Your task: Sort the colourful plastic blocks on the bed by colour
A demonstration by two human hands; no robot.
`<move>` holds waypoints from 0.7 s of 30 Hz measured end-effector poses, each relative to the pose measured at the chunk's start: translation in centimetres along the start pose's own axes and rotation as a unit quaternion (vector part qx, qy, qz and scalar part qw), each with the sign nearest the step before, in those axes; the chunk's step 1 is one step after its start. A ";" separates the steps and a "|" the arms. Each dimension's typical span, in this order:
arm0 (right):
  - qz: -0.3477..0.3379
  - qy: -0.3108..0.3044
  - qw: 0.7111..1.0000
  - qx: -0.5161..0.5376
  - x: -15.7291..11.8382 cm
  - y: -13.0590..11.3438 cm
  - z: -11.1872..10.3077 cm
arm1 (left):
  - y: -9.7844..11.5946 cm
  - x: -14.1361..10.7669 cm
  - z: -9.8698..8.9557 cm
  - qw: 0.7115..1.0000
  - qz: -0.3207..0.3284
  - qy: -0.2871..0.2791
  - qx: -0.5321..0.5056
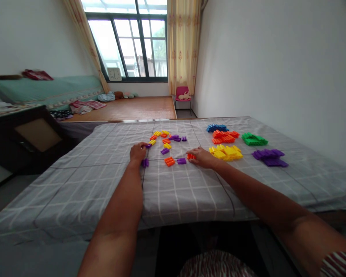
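My left hand (138,152) rests at the left end of a loose figure of small ridged plastic blocks, fingers curled with a purple block (148,146) at the fingertips. Below it lies another purple block (145,163). On the right, my right hand (202,157) has its fingers closed over an orange block (191,156), partly hidden by them. Left of that, a purple block (181,161) and an orange block (170,161) lie in a row. Yellow blocks (157,133), with orange and purple ones, curve along the far side.
Piles of yellow (226,152), orange (224,136), blue (217,128), green (254,139) and purple blocks (270,157) sit to the right. A grey checked cloth (75,184) covers the table. Beyond stand a low bed platform (144,107) and a pink chair (183,93).
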State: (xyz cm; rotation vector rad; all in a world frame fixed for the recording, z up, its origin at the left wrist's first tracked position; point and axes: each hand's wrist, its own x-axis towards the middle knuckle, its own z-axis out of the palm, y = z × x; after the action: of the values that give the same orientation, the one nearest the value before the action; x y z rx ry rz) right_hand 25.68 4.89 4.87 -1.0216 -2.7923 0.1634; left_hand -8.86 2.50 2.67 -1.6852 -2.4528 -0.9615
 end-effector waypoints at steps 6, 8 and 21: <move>0.091 -0.029 0.994 -0.052 -0.8 0.1 -1.7 | -0.2 0.3 0.2 1.000 -0.003 -0.006 0.008; 0.119 -0.052 0.988 -0.083 -1.4 0.1 -2.1 | -0.2 0.4 0.2 1.000 -0.001 -0.007 0.013; -0.132 -0.140 0.979 0.067 -3.2 1.9 -4.5 | 0.0 0.3 0.0 0.999 -0.010 -0.013 0.031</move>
State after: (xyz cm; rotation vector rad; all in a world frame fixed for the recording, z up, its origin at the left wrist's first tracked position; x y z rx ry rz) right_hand 30.16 4.45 8.62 -0.6325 -3.0813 0.4887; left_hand -9.00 2.80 2.75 -1.6694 -2.4923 -0.8613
